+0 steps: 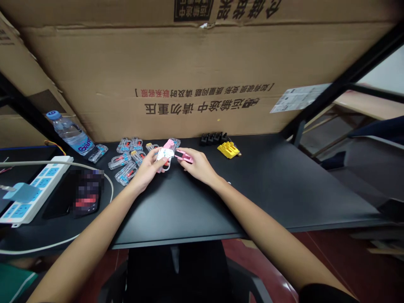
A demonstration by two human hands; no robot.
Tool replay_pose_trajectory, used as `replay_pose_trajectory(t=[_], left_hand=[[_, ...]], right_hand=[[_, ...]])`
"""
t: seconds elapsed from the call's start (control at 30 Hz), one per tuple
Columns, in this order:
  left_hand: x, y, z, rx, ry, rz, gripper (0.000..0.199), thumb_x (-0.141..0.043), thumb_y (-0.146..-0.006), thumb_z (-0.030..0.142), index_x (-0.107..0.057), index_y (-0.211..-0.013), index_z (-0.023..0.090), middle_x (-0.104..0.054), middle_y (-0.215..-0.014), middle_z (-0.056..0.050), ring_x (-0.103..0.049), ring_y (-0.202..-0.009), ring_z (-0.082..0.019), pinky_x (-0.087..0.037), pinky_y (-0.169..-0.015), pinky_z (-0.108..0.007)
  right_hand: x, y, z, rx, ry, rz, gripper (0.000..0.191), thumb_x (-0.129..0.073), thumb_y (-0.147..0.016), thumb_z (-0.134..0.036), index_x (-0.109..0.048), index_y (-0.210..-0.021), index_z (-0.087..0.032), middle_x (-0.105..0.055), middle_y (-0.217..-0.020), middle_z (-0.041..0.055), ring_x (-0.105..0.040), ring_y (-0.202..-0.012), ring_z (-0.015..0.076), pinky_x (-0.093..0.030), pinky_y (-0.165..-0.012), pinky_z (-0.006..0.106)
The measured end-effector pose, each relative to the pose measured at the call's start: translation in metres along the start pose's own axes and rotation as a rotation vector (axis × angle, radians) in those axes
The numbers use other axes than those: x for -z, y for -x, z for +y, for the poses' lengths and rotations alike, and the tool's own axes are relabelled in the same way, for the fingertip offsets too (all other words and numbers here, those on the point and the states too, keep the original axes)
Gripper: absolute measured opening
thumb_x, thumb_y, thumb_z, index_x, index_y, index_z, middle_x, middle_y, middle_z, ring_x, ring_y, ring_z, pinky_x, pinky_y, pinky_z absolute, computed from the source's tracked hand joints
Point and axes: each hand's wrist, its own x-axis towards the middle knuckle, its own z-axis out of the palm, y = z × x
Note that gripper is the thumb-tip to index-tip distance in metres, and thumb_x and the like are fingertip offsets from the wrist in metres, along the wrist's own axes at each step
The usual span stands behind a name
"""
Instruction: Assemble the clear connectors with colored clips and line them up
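My left hand (150, 168) is closed around a small white-and-pink plastic piece (165, 155), with a clear ring-like part at its lower edge. Just to the right, my right hand (198, 165) pinches a pink piece with a dark insert (184, 156). The two pieces are held close together above the black table (189, 206); whether they touch is hard to tell. Left of my hands lie several small clear plastic pieces (126, 173) with blue and red parts inside, some with yellow ends. Another clear piece (98, 153) lies near the bottle.
Yellow (228, 149) and black (213, 138) moulded parts lie at the back right. At left are a water bottle (71, 132), a power strip (38, 189) with a blue plug, a phone (88, 191) and a white cable (112, 185). Large cardboard (202, 63) stands behind.
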Motion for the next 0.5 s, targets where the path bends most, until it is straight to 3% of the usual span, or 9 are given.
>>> replay_pose_trajectory(t=[0.17, 0.37, 0.5], left_hand=[[-0.0005, -0.0012, -0.0033, 0.034, 0.081, 0.037, 0.059, -0.088, -0.085, 0.031, -0.061, -0.137, 0.022, -0.080, -0.102, -0.005, -0.078, -0.089, -0.018, -0.061, -0.076, -0.027], [-0.0043, 0.0023, -0.0040, 0.021, 0.121, 0.008, 0.059, -0.086, -0.089, 0.033, -0.055, -0.138, 0.025, -0.077, -0.112, -0.006, -0.082, -0.096, -0.023, -0.070, -0.079, -0.037], [-0.0065, 0.0033, -0.0009, 0.014, 0.125, 0.004, 0.062, -0.090, -0.085, 0.034, -0.055, -0.136, 0.024, -0.078, -0.107, -0.005, -0.082, -0.095, -0.023, -0.070, -0.078, -0.035]], right_hand=[[-0.0020, 0.0004, 0.0024, 0.036, 0.050, -0.014, 0.046, -0.059, -0.089, -0.011, -0.074, -0.132, -0.019, -0.076, -0.103, 0.0093, -0.073, -0.082, 0.0234, -0.057, -0.078, 0.035], [-0.0022, 0.0021, -0.0002, -0.029, 0.103, -0.051, 0.030, -0.061, -0.096, -0.024, -0.069, -0.124, -0.022, -0.080, -0.096, 0.0053, -0.072, -0.079, 0.0239, -0.051, -0.075, 0.033], [-0.0026, 0.0018, -0.0070, -0.042, 0.084, -0.029, 0.034, -0.061, -0.092, -0.024, -0.066, -0.126, -0.021, -0.079, -0.102, 0.0062, -0.071, -0.082, 0.0240, -0.051, -0.076, 0.034]])
